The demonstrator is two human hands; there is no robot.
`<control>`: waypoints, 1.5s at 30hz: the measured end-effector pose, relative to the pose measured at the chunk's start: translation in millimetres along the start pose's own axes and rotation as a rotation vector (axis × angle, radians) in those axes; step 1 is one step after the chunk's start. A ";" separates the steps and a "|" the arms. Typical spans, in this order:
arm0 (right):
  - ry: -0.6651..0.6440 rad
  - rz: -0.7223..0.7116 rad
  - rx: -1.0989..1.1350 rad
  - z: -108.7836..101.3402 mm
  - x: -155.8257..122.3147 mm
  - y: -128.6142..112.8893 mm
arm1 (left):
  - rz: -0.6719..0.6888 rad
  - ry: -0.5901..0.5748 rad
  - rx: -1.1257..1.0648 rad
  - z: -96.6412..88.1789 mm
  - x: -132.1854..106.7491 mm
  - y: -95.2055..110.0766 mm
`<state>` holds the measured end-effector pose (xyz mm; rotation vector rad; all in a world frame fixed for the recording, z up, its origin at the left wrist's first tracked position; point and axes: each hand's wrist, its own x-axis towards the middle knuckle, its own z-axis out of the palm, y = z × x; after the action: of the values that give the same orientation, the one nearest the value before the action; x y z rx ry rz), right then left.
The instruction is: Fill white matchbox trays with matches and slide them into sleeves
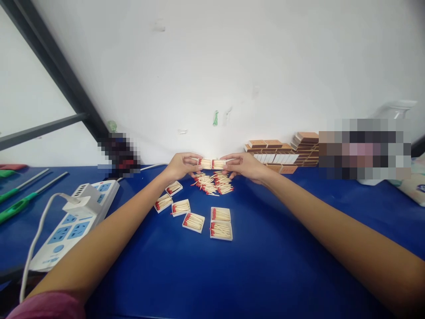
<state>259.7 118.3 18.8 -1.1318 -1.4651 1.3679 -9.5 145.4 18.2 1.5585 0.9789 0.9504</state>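
My left hand (183, 166) is closed on the left one of two matchbox trays, a small white matchbox tray (204, 164) full of red-tipped matches. My right hand (244, 165) grips the other matchbox tray (218, 164), also filled, and the two trays meet end to end. Just below them lies a loose pile of matches (212, 184). Several filled trays rest nearer on the blue table: a tilted group with one tray (193, 222) at its front, and a pair with one tray (221, 231) nearest me.
Stacked matchboxes (282, 155) stand against the white wall at the back right. On the left lie a white power strip (71, 235) with a plugged-in charger (83, 200) and cable, and green-handled screwdrivers (20, 206). A dark metal frame (56, 66) rises at the left.
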 end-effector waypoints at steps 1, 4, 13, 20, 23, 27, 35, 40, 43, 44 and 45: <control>0.007 0.003 -0.003 0.1 0.0 -0.1 | -0.001 -0.002 -0.008 0.0 0.1 -0.8; 0.033 0.009 -0.008 1.4 0.0 0.8 | -0.017 0.002 -0.032 0.7 0.4 -3.8; 0.106 0.027 -0.024 6.6 0.2 0.8 | -0.056 0.002 -0.075 0.0 1.0 -7.3; 0.115 0.020 -0.038 5.9 1.0 0.4 | -0.060 0.007 -0.100 1.4 -0.5 -8.1; 0.118 0.011 -0.039 5.0 1.9 0.7 | -0.068 0.001 -0.107 0.4 0.2 -7.3; 0.116 -0.002 -0.034 4.2 1.9 1.6 | -0.063 -0.011 -0.118 -1.2 1.0 -7.9; 0.103 -0.039 -0.112 1.5 0.5 1.9 | -0.011 -0.010 -0.054 -5.6 4.0 -12.1; 0.093 -0.076 -0.157 -2.1 0.3 -0.7 | 0.035 0.003 -0.002 -7.3 5.4 -10.1; 0.076 -0.100 -0.191 -3.2 -1.1 -4.7 | 0.048 -0.001 0.015 -8.5 5.4 -7.2; 0.065 -0.109 -0.201 -3.7 -1.9 -6.4 | 0.051 -0.005 0.019 -9.1 5.2 -6.2; 0.050 -0.117 -0.208 -4.5 -2.7 -8.1 | 0.054 -0.010 0.024 -9.8 5.0 -5.2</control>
<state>264.1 116.8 27.3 -1.1801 -1.6390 1.1197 -17.5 154.1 15.2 1.6151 0.9484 0.9708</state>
